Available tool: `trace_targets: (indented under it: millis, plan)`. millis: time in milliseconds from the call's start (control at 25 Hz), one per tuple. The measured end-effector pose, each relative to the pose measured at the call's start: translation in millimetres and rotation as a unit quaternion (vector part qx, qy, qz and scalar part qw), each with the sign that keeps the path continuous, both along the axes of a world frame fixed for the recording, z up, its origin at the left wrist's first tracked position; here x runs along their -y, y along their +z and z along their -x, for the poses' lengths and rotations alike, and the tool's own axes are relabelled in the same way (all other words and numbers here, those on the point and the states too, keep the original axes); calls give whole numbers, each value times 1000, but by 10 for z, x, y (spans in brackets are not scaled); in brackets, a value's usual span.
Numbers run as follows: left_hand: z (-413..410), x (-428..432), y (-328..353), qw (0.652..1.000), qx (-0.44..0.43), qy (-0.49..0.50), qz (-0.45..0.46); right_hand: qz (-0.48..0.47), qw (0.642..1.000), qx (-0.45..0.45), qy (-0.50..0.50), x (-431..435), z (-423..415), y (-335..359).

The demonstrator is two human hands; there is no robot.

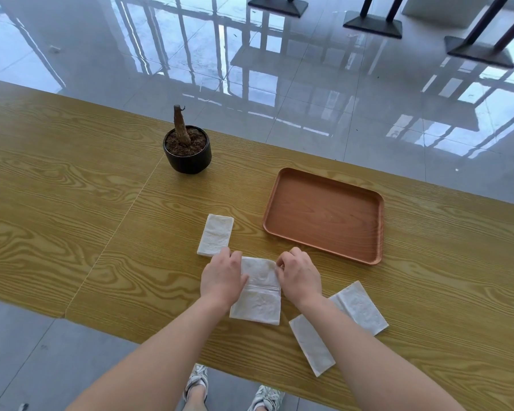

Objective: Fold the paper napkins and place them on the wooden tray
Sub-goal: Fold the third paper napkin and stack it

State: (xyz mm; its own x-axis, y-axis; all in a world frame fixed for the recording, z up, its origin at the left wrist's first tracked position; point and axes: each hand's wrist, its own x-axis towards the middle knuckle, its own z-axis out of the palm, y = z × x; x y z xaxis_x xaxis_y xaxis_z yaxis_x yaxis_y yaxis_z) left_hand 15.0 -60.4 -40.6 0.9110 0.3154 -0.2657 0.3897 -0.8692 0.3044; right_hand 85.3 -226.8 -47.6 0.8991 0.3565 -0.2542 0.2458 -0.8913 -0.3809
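On a wood-grain desk (72,203) over glossy tiled floor (309,84), a folded napkin (215,235) lies just beyond the left grip (221,277), which, like the right grip (298,275), pinches a far corner of the creased napkin (258,298) between them, wooden tray (324,215) farther right.

Bare table (72,203) at the left of the frame gives open passage. The plant pot (187,155) stands in the way upper centre. A clear strip runs between the upper napkin (215,235) and the tray (324,215) at right; two napkins (359,307) block the lower right
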Motion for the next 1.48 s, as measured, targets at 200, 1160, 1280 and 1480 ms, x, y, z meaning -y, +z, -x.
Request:
trace_targets:
  millis: [200,1160,1280,1480]
  plan:
    - [-42,-18,-19,999,-6,33,41,-92,996,-13,-15,43,28,58]
    - [693,-116,-32,963,196,-186,3,-110,980,83,140,363,689,165]
    - [752,-107,-118,959,172,-222,-32,-96,981,78,149,394,743,100]
    - [853,-105,-163,960,144,-237,-30,-71,984,54,156,440,759,17]
